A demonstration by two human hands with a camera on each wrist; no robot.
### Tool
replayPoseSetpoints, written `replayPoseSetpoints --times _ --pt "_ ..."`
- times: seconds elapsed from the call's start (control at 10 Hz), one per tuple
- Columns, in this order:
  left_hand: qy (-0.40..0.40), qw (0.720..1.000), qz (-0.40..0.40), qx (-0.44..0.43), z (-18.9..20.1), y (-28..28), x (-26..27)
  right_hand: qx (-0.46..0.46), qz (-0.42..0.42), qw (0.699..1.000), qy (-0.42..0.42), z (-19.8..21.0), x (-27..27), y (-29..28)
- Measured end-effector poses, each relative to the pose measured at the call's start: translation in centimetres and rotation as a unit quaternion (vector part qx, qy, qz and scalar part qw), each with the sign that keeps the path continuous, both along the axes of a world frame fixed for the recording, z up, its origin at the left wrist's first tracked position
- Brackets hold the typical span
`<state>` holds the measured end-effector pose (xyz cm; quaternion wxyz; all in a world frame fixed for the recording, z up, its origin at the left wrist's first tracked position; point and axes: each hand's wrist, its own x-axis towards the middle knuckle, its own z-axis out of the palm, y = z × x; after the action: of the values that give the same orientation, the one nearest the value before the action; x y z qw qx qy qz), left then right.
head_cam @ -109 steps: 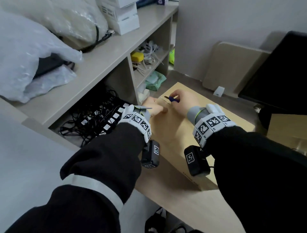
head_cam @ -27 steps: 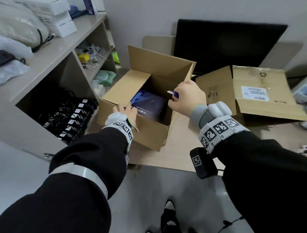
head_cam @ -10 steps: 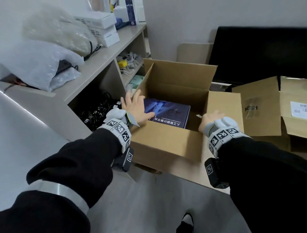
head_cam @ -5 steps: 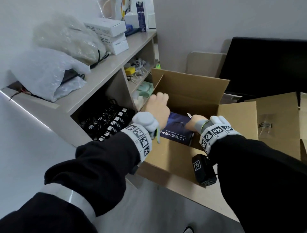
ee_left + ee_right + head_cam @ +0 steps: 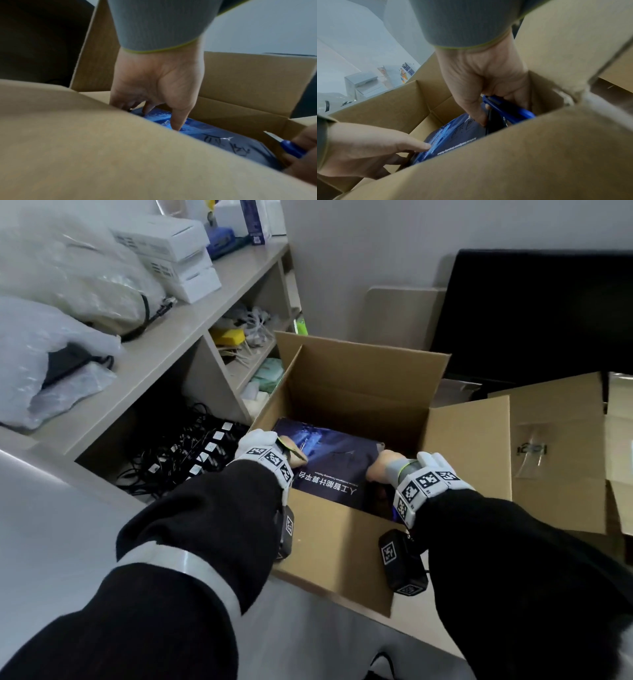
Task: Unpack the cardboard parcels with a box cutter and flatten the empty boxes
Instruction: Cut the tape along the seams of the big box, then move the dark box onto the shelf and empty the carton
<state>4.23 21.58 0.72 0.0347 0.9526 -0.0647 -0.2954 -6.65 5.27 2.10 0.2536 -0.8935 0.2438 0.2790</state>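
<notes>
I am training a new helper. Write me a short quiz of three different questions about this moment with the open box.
1. True or false: the blue box cutter lies on the beige shelf.
2. Which hand holds the cutter: A) left hand B) right hand?
3. Fill in: the dark blue printed package lies inside the open brown ____ box.

Key: 1 false, it is in a hand inside the box. 2 B, while the left hand grips the package's other edge. 3 cardboard.
</notes>
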Motion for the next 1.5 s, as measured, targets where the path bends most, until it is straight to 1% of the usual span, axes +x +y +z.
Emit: replayPoseSetpoints --times 0.1,0.2,0.4,0.5,0.6,0.7,0.8,0.9,1.0,1.1,1.2,1.3,1.4,1.5 --pt "-0.042 0.999 0.007 0.024 -1.2 0.3 0.5 0.009 -0.022 1.000 -0.003 -0.1 0.4 0.2" --pt "-0.091 0.994 0.044 0.029 -0.5 -0.5 0.7 0.016 -0.051 0.999 0.010 -0.3 0.8 0.6" --pt "-0.048 0.996 0.063 0.045 1.2 -0.2 1.4 -0.005 -0.067 0.998 0.005 -0.2 0.4 0.6" --pt "0.017 0.996 0.092 0.012 -0.9 0.8 2.6 -0.007 -0.081 0.997 0.007 -0.1 0.0 0.3" --pt "0.080 0.988 0.119 -0.060 -4.6 1.8 3.4 -0.001 -0.109 0.994 0.010 0.1 -0.1 0.4" --pt "0.104 0.980 0.120 -0.117 -2.5 1.1 1.4 -0.008 -0.097 0.995 0.018 0.6 0.0 0.2" --pt "0.052 0.982 0.113 -0.146 0.3 0.1 0.9 0.000 -0.081 0.997 0.009 2.5 0.4 -0.5" --pt "-0.020 0.976 0.099 -0.192 4.1 -1.0 1.4 -0.053 -0.126 0.989 -0.054 4.9 1.2 -1.9" --pt "-0.035 0.969 0.050 -0.238 7.7 -1.3 2.3 -0.083 -0.175 0.972 -0.130 7.7 1.5 -3.7" --pt "-0.060 0.950 0.004 -0.305 12.8 -0.1 2.5 -0.059 -0.195 0.960 -0.190 11.5 1.3 -5.1" --pt "-0.089 0.889 0.026 -0.449 17.6 1.1 2.9 -0.035 -0.207 0.946 -0.248 15.5 1.0 -5.5" --pt "-0.093 0.786 0.093 -0.604 20.9 2.5 3.1 0.004 -0.210 0.926 -0.315 18.8 0.8 -4.3" --pt "-0.092 0.747 0.104 -0.650 22.7 4.0 3.1 0.046 -0.225 0.903 -0.362 20.0 1.5 -3.0" --pt "-0.119 0.770 0.091 -0.621 24.3 5.5 3.1 0.100 -0.249 0.869 -0.415 21.2 2.0 -1.8"
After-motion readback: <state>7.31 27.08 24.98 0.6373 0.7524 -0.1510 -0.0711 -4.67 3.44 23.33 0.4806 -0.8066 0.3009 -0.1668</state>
